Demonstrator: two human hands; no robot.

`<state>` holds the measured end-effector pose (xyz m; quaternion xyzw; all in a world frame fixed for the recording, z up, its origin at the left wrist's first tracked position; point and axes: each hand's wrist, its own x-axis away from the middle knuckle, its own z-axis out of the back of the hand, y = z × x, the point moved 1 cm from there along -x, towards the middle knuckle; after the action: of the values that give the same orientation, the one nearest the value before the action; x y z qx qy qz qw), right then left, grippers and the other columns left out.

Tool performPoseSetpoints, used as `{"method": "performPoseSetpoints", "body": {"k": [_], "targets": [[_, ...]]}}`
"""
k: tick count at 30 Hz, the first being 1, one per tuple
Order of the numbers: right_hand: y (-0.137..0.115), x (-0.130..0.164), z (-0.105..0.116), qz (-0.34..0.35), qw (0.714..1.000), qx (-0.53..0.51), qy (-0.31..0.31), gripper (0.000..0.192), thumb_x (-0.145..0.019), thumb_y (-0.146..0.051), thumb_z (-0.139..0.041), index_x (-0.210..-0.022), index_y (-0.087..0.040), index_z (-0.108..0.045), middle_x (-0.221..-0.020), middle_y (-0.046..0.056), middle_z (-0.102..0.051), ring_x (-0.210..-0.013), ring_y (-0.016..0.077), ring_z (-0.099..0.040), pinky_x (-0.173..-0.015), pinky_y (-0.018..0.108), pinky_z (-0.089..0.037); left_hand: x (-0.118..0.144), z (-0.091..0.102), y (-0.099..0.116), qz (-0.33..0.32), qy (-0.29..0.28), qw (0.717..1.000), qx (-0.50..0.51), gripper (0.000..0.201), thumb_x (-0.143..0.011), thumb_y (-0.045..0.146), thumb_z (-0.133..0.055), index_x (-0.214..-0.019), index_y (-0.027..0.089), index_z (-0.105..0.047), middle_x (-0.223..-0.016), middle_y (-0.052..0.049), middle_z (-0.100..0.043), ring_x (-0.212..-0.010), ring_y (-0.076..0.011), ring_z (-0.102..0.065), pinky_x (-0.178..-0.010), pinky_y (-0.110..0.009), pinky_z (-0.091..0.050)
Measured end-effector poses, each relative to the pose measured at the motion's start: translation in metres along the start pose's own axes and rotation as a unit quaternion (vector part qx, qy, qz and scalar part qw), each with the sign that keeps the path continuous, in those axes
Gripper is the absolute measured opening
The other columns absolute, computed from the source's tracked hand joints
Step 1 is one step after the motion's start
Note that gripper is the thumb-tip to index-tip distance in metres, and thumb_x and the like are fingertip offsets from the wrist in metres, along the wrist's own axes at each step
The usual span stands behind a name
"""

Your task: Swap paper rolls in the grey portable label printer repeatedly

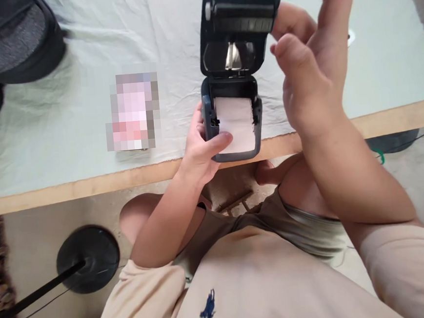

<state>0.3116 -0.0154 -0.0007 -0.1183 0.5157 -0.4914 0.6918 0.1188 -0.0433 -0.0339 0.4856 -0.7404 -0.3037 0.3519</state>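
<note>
A small dark portable printer (207,98) is held above the table's front edge with its lid (238,32) swung open and upright. A white paper roll (235,123) lies in its compartment, with paper reaching down to the front lip. My left hand (200,147) grips the printer body from the left, thumb resting on the paper's lower edge. My right hand (307,58) is raised beside the lid's right edge, fingers loosely curled; whether it touches the lid I cannot tell.
The table (70,182) has a pale cloth and a wooden front edge. A blurred-out pinkish object (133,111) lies left of the printer. A dark bag (12,40) sits at the far left corner. A black round stand base (88,258) rests on the floor.
</note>
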Motion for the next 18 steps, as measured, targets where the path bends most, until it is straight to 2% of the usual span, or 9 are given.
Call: {"method": "performPoseSetpoints", "body": {"k": [4, 8, 10, 13, 15, 18], "targets": [[-0.004, 0.004, 0.0, -0.029, 0.998, -0.052, -0.032, 0.041, -0.108, -0.049, -0.048, -0.147, -0.038, -0.046, -0.164, 0.002, -0.052, -0.146, 0.0248, -0.062, -0.107, 0.039, -0.06, 0.001, -0.004, 0.001, 0.002, 0.014, 1.0, 0.0, 0.072, -0.061, 0.026, -0.094, -0.127, 0.029, -0.064, -0.107, -0.002, -0.078, -0.125, -0.0359, -0.076, -0.1, -0.042, -0.063], [-0.004, 0.012, -0.01, -0.057, 0.985, -0.111, -0.116, 0.046, -0.099, -0.043, -0.065, -0.142, -0.031, -0.051, -0.151, 0.006, -0.065, -0.143, 0.0246, -0.064, -0.11, 0.039, -0.06, 0.004, -0.008, 0.002, -0.004, 0.0, 1.0, 0.01, 0.077, -0.06, 0.027, -0.096, -0.13, 0.03, -0.063, -0.112, -0.003, -0.081, -0.131, -0.0377, -0.074, -0.104, -0.043, -0.063], [0.0, 0.016, -0.015, -0.075, 0.978, -0.118, -0.157, 0.053, -0.097, -0.05, -0.067, -0.143, -0.03, -0.05, -0.142, 0.006, -0.069, -0.128, 0.0241, -0.071, -0.1, 0.038, -0.063, 0.006, -0.011, 0.005, -0.004, -0.005, 1.0, 0.019, 0.069, -0.068, 0.031, -0.094, -0.131, 0.029, -0.065, -0.114, -0.004, -0.081, -0.136, -0.0368, -0.072, -0.109, -0.041, -0.062], [0.005, 0.02, -0.02, -0.09, 0.97, -0.117, -0.195, 0.059, -0.094, -0.056, -0.068, -0.145, -0.032, -0.049, -0.128, 0.004, -0.072, -0.101, 0.0209, -0.073, -0.077, 0.032, -0.062, 0.006, -0.012, 0.01, 0.021, -0.011, 0.999, 0.029, 0.045, -0.089, 0.053, -0.078, -0.122, 0.024, -0.07, -0.114, -0.007, -0.081, -0.139, -0.0359, -0.069, -0.11, -0.042, -0.062], [0.007, 0.022, -0.021, -0.097, 0.967, -0.118, -0.203, 0.062, -0.091, -0.056, -0.072, -0.145, -0.032, -0.049, -0.126, 0.003, -0.071, -0.093, 0.019, -0.071, -0.071, 0.03, -0.059, 0.004, -0.01, 0.012, 0.046, -0.016, 0.998, 0.025, 0.049, -0.096, 0.069, -0.065, -0.113, 0.024, -0.072, -0.111, -0.01, -0.082, -0.138, -0.0376, -0.069, -0.109, -0.045, -0.063], [0.008, 0.024, -0.021, -0.108, 0.968, -0.107, -0.2, 0.061, -0.09, -0.056, -0.073, -0.143, -0.033, -0.051, -0.122, 0.002, -0.07, -0.086, 0.0177, -0.067, -0.067, 0.03, -0.057, 0.001, -0.005, 0.011, 0.07, -0.005, 0.997, 0.018, 0.057, -0.094, 0.081, -0.058, -0.101, 0.027, -0.072, -0.109, -0.009, -0.084, -0.138, -0.04, -0.068, -0.108, -0.046, -0.063]]}}
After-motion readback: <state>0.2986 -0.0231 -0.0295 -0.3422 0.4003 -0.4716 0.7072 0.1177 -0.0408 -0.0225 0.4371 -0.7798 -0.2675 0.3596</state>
